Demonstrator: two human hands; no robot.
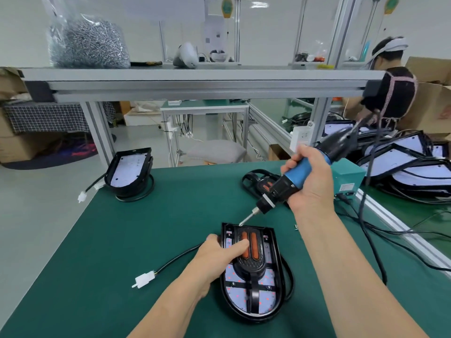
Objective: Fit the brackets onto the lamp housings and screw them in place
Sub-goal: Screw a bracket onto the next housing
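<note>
Green-matted bench (117, 240), one unit at the near centre: black D-shaped plastic lamp housing (277, 301), open side up, white LED board showing inside. Black plastic bracket with two orange slots (252, 265) sits in the housing, over the far half.

Left hand (217, 254) holds the housing at its left rim: fingers curled over the edge, thumb laid flat across the bracket next to the orange slots.

Right hand (312, 184) is wrapped round a blue-and-black corded electric screwdriver (278, 190), tilted down to the left. The bit tip is at the far edge of the housing, left of centre; can't tell if it's seated in a screw.

The housing's black cable runs out left to a white plug connector (144, 280) lying on the bench.

Other items:
- Another black bracket (253, 178) is on the bench behind the screwdriver.
- A small loose screw (296, 226) is just right of the housing.
- A stack of similar black housings (129, 172) sits at the far left corner.
- A teal metal power box (347, 175) is at the right edge.
- A clear bag of silver screws (87, 42) is on the aluminium shelf (195, 76) above.
- A pile of more housings (410, 167) is on the next bench to the right, with a second person (393, 91) beyond it.
</note>
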